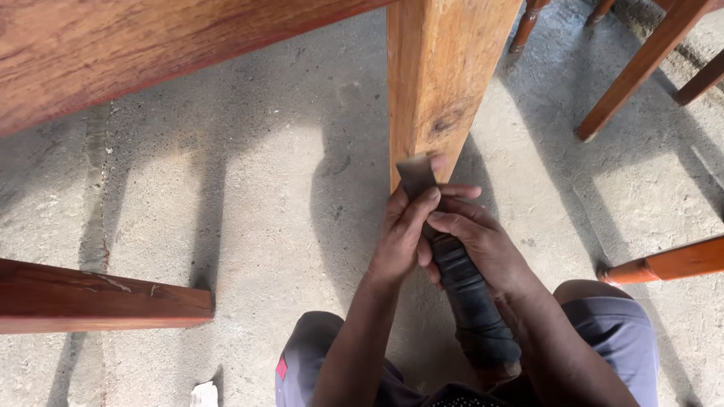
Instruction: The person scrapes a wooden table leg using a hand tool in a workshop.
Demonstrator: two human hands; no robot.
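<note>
I see my left hand (403, 237) and right hand (483, 245) clamped round the black tape-wrapped flat-bladed scraper (460, 283) against the reddish-brown square wooden table leg (437, 75); a slip could gouge wood or nick fingertips

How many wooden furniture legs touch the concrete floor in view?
3: the thick square light-brown wooden leg that the tool's blade meets, a slanted reddish leg at upper right, and a reddish leg at the right edge. More may be out of frame.

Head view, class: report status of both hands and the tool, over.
Left hand and right hand both gripping the scraper. Blade tip against the wooden table leg. Nothing in the way.
</note>
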